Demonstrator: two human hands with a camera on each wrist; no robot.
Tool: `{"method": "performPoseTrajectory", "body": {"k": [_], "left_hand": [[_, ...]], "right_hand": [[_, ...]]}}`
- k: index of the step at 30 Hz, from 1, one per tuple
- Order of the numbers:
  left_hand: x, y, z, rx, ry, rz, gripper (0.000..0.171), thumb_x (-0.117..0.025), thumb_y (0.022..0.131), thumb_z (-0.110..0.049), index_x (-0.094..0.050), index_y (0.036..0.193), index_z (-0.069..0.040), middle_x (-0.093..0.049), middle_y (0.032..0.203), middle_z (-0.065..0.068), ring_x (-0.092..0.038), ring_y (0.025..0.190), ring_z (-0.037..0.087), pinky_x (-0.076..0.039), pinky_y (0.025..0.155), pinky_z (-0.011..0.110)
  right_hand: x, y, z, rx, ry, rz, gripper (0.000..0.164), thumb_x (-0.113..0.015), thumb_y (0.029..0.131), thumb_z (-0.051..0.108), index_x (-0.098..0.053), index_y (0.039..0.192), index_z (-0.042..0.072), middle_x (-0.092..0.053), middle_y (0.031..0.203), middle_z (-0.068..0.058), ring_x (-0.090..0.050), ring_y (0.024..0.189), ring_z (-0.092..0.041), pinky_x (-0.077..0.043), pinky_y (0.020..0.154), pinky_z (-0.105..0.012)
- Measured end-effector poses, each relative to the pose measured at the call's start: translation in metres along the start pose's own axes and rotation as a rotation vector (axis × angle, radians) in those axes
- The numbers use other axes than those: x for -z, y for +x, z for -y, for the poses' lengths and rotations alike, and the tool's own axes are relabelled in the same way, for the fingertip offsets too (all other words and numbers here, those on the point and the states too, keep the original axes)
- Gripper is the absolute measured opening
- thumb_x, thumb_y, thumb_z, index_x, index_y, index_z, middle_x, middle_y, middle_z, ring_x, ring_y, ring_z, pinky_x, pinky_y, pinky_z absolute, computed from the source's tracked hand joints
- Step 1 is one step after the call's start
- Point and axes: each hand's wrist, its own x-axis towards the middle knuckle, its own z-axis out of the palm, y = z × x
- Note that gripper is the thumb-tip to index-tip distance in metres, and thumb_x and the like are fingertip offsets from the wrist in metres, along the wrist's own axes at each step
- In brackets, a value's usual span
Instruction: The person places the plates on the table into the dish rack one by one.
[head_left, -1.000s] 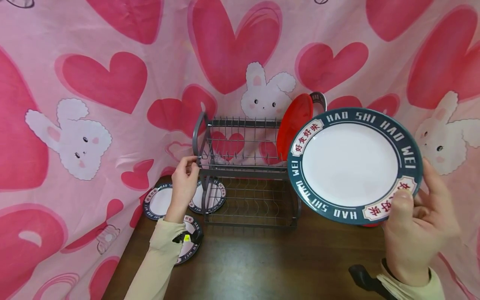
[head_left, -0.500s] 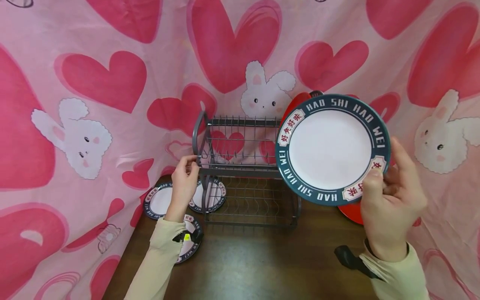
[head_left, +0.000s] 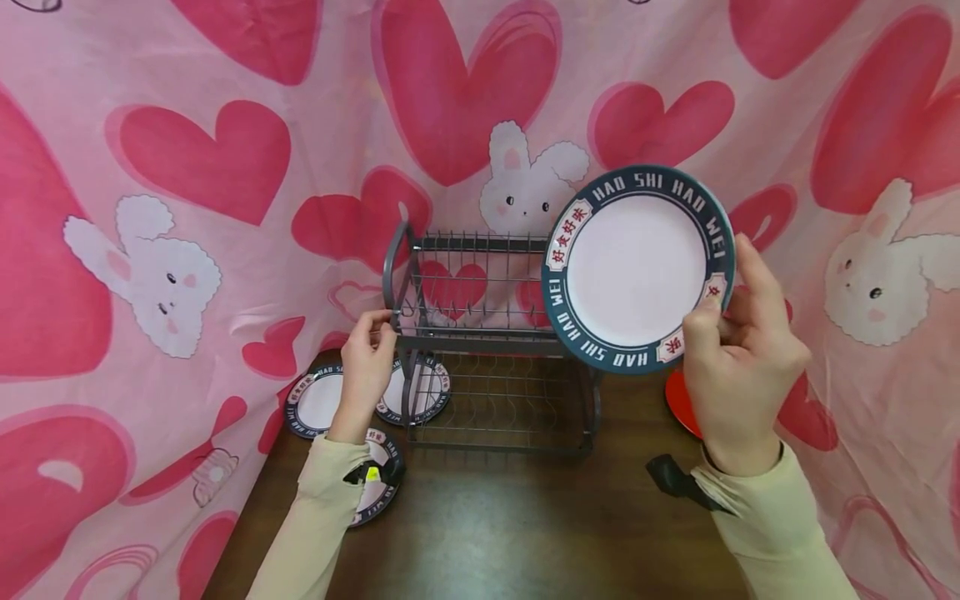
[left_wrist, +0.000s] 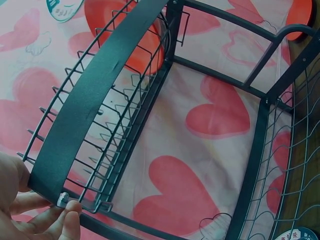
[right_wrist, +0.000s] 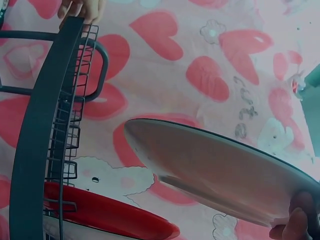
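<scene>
The held plate (head_left: 636, 271) is white in the middle, and its dark blue-green edge has white letters and red writing. The plates (head_left: 318, 404) on the brown table (head_left: 487, 517) share that pattern. Another plate (right_wrist: 107, 211) is red. The rack (head_left: 480, 342) is dark grey. The cloth (head_left: 330, 125) is pink, with darker pink hearts (head_left: 205, 161) and white bunnies (head_left: 165, 287).

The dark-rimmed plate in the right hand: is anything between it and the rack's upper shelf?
Nothing visible stands between the dark-rimmed plate and the upper shelf; the shelf's right end, though, holds a red plate.
</scene>
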Motion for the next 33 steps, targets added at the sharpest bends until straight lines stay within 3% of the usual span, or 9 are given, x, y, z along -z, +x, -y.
{"method": "performPoseTrajectory", "body": {"k": [4, 9, 14, 21, 24, 27, 30, 33], "left_hand": [[0.000, 0.000, 0.000, 0.002, -0.002, 0.001, 0.031, -0.049, 0.107, -0.012, -0.063, 0.133, -0.001, -0.068, 0.120, 0.019, -0.065, 0.104, 0.034, -0.055, 0.087, 0.050], [0.000, -0.001, 0.000, 0.000, -0.004, -0.002, 0.031, -0.049, 0.107, -0.012, -0.063, 0.133, -0.001, -0.068, 0.120, 0.020, -0.066, 0.105, 0.034, -0.056, 0.088, 0.053], [-0.001, 0.001, 0.000, -0.011, 0.002, -0.009, 0.032, -0.049, 0.106, -0.013, -0.063, 0.132, -0.002, -0.069, 0.119, 0.019, -0.066, 0.103, 0.033, -0.055, 0.085, 0.049], [-0.002, 0.000, 0.000, 0.000, 0.004, -0.010, 0.032, -0.048, 0.106, -0.013, -0.063, 0.132, -0.002, -0.069, 0.119, 0.019, -0.066, 0.105, 0.034, -0.055, 0.086, 0.050], [-0.001, 0.000, 0.000, 0.007, 0.007, -0.010, 0.033, -0.047, 0.107, -0.013, -0.063, 0.133, -0.002, -0.069, 0.119, 0.019, -0.066, 0.106, 0.033, -0.054, 0.088, 0.050], [-0.001, 0.000, 0.000, 0.012, 0.005, -0.009, 0.033, -0.047, 0.107, -0.013, -0.063, 0.133, -0.003, -0.069, 0.120, 0.019, -0.066, 0.107, 0.033, -0.054, 0.089, 0.051], [-0.001, 0.000, 0.000, 0.016, 0.001, -0.008, 0.032, -0.047, 0.107, -0.013, -0.063, 0.133, -0.003, -0.069, 0.120, 0.019, -0.066, 0.106, 0.034, -0.054, 0.089, 0.051], [-0.002, 0.000, -0.001, 0.017, -0.002, -0.007, 0.032, -0.048, 0.107, -0.013, -0.063, 0.132, -0.002, -0.069, 0.120, 0.020, -0.066, 0.106, 0.034, -0.054, 0.088, 0.052]], "right_hand": [[-0.009, 0.004, -0.003, 0.030, -0.074, 0.004, 0.049, -0.061, 0.097, 0.011, -0.062, 0.146, 0.017, -0.071, 0.132, 0.002, -0.070, 0.097, 0.007, -0.051, 0.079, -0.010], [-0.019, 0.010, -0.004, 0.054, -0.125, 0.010, 0.048, -0.064, 0.096, 0.011, -0.064, 0.144, 0.016, -0.067, 0.137, 0.008, -0.074, 0.111, -0.021, -0.050, 0.081, -0.008], [-0.028, 0.016, -0.006, 0.057, -0.145, 0.038, 0.050, -0.063, 0.096, 0.010, -0.061, 0.146, 0.013, -0.068, 0.137, 0.004, -0.075, 0.103, -0.034, -0.047, 0.080, -0.004], [-0.042, 0.022, -0.008, 0.093, -0.180, 0.094, 0.053, -0.064, 0.097, 0.008, -0.057, 0.149, 0.012, -0.068, 0.139, 0.000, -0.075, 0.094, -0.037, -0.044, 0.081, -0.003], [-0.049, 0.026, -0.009, 0.117, -0.199, 0.119, 0.054, -0.063, 0.097, 0.006, -0.056, 0.150, 0.011, -0.068, 0.138, -0.004, -0.074, 0.087, -0.035, -0.049, 0.079, -0.012], [-0.056, 0.030, -0.010, 0.141, -0.228, 0.145, 0.053, -0.061, 0.098, 0.006, -0.054, 0.150, 0.008, -0.069, 0.136, -0.010, -0.071, 0.082, -0.035, -0.059, 0.076, -0.032], [-0.063, 0.033, -0.012, 0.181, -0.260, 0.180, 0.052, -0.059, 0.100, 0.006, -0.051, 0.151, 0.002, -0.069, 0.133, -0.019, -0.070, 0.080, -0.037, -0.062, 0.075, -0.050], [-0.070, 0.036, -0.014, 0.210, -0.280, 0.196, 0.051, -0.058, 0.100, 0.006, -0.050, 0.150, -0.002, -0.068, 0.130, -0.024, -0.070, 0.080, -0.040, -0.062, 0.077, -0.054]]}}
